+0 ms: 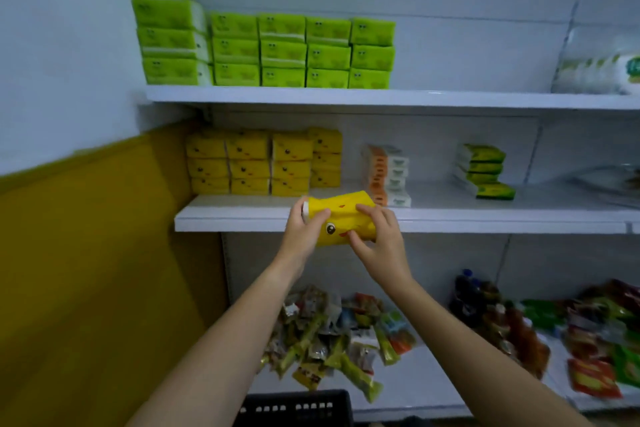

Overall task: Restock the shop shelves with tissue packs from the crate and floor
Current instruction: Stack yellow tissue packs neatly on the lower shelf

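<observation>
white shop shelving, middle white metal shelf (242,218) | my left hand (304,232) and right hand (377,243) both grip a soft yellow plastic-wrapped tissue pack (341,218) at the shelf's front edge | risk imo: shoving it in knocks the stacked yellow tissue packs (263,163) over

Middle shelf (225,222) bears yellow packs (263,163) (stacked three high).
</observation>
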